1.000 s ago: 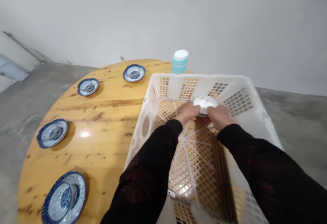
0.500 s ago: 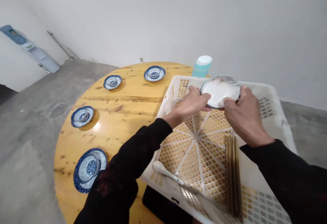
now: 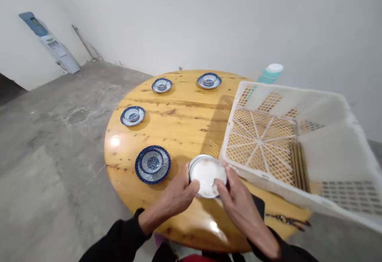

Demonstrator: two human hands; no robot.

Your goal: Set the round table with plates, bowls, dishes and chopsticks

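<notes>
A small round plate (image 3: pixel 207 173) shows its white underside just above the near edge of the round wooden table (image 3: pixel 185 122). My left hand (image 3: pixel 176 196) grips its left rim and my right hand (image 3: pixel 235 200) grips its right rim, fingers closed on it. To the left of the plate lies a blue-patterned plate with a small bowl on it (image 3: pixel 152 164). To the right stands the white plastic crate (image 3: pixel 301 142).
Three more blue plates with bowls (image 3: pixel 133 115) (image 3: pixel 161 85) (image 3: pixel 209 80) ring the table's far side. Wooden chopsticks (image 3: pixel 298 160) lie in the crate. A teal bottle (image 3: pixel 270 73) stands behind it. A dark object (image 3: pixel 258 206) and keys (image 3: pixel 286 219) lie at the near edge.
Both hands lifted the plate out of the crate and carried it left and toward me, down to the table's near edge. The view swung left.
</notes>
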